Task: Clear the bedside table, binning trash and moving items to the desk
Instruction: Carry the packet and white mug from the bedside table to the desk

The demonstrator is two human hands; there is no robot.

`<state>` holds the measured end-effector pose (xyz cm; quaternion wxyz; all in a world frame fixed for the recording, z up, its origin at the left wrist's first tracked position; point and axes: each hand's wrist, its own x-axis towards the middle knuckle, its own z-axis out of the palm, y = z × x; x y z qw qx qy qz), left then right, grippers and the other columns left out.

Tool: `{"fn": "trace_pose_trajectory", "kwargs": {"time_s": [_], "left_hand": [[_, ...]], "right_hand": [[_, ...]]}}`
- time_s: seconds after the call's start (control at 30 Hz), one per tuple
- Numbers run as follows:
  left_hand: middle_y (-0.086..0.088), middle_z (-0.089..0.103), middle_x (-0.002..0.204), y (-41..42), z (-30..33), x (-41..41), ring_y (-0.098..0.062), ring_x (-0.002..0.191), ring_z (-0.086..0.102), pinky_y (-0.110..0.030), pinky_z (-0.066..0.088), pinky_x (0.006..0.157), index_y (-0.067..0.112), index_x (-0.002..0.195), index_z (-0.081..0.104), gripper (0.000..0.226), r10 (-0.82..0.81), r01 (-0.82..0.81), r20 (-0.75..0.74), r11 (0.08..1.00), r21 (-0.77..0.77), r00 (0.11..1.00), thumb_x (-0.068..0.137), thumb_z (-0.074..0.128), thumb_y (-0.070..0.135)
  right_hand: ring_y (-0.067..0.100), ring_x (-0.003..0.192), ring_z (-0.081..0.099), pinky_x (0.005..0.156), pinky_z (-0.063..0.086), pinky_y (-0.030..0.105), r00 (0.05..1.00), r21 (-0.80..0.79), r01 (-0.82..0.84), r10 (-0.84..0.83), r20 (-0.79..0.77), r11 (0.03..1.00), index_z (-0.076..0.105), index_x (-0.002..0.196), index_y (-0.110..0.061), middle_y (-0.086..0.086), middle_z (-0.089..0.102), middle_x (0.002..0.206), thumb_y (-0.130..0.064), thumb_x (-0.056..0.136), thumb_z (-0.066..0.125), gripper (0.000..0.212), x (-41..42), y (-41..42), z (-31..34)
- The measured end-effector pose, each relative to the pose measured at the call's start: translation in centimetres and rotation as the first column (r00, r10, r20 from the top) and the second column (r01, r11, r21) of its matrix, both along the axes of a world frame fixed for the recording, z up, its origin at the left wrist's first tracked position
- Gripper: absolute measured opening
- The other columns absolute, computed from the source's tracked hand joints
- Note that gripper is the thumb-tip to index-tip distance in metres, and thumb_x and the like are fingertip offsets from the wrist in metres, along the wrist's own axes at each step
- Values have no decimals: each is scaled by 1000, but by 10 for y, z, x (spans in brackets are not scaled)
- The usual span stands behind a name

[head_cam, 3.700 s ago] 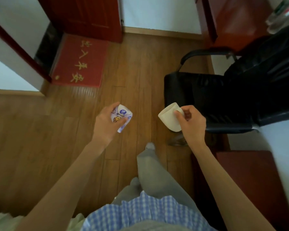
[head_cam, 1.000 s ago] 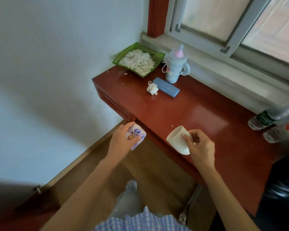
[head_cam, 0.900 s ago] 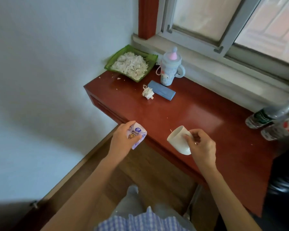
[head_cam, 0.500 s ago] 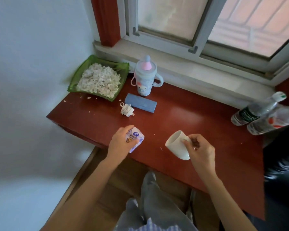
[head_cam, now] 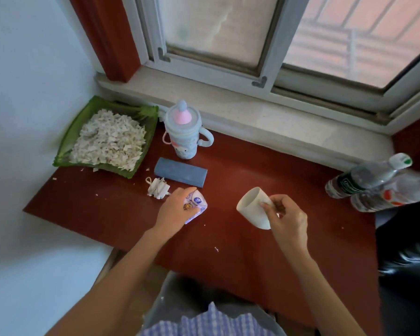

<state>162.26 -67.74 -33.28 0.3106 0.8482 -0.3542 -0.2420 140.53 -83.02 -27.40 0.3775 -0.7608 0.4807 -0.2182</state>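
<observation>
Desk (red) bears case.

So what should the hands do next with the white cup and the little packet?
Probably lower both onto the red-brown desk: the right hand holds the white ceramic cup tilted above bare wood, and the left hand grips the small printed packet.

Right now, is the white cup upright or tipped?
Tipped. The white cup, held in the right hand above the desk, has its open mouth facing up and leftward.
</observation>
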Motion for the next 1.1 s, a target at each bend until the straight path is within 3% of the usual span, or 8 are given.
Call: {"fn": "trace_pose_trajectory", "kwargs": {"time_s": [0.13,0.27,0.33,0.57,0.7,0.87,1.0,1.1], "left_hand": [[2,58,110,-16,-9,12,-15,104,55,-27,40,85,22,124,55,51,-104,103,13,992,69,994,76,71,27],[3,56,116,-26,-15,26,-16,108,54,-33,44,88,24,126,53,52,-209,206,14,970,130,978,77,70,28],[5,55,116,-28,-16,32,-13,107,54,-29,42,84,27,126,53,52,-277,270,25,949,164,960,77,71,29],[3,54,122,-28,-22,47,-17,113,51,-33,45,87,27,132,50,54,-504,456,143,848,270,852,81,66,29],[0,60,111,-27,-25,48,-24,99,56,-38,48,81,20,126,57,53,-595,541,285,803,250,752,75,70,18],[2,64,99,-22,-28,50,-20,85,61,-35,52,68,21,108,65,47,-607,568,402,791,228,685,63,78,13],[-3,64,105,-15,-33,50,-23,91,61,-38,53,75,14,110,66,48,-592,572,422,798,190,686,64,76,8],[-4,61,111,-12,-31,43,-23,100,59,-37,51,83,14,113,64,45,-569,556,422,814,168,706,69,75,16]], "right_hand": [[-4,78,59,64,42,18,999,22,41,-41,-3,999,63,84,-28,-19,64,80,-22,84,69,8,1,-9,-1],[-2,79,60,66,46,22,996,43,92,-92,-8,995,65,85,-27,-18,65,81,-23,84,69,6,4,-10,-5],[-1,79,60,67,47,23,993,38,121,-121,-2,992,64,85,-27,-17,65,80,-23,84,69,7,6,-7,-5],[2,79,60,67,50,28,987,57,160,-160,-7,985,65,85,-26,-16,65,81,-21,84,69,7,16,-1,-5],[1,79,60,68,48,26,983,90,183,-184,0,979,65,86,-25,-15,66,82,-21,84,69,6,24,4,-7],[1,77,58,65,44,20,982,96,188,-189,0,977,65,85,-24,-13,66,81,-20,83,69,6,28,11,-9],[1,78,59,66,47,23,979,100,205,-206,-6,974,65,85,-24,-14,66,81,-21,84,69,5,27,14,-10],[2,80,60,67,47,24,974,110,226,-227,-6,968,65,85,-24,-14,66,82,-20,84,69,6,26,15,-11]]}}
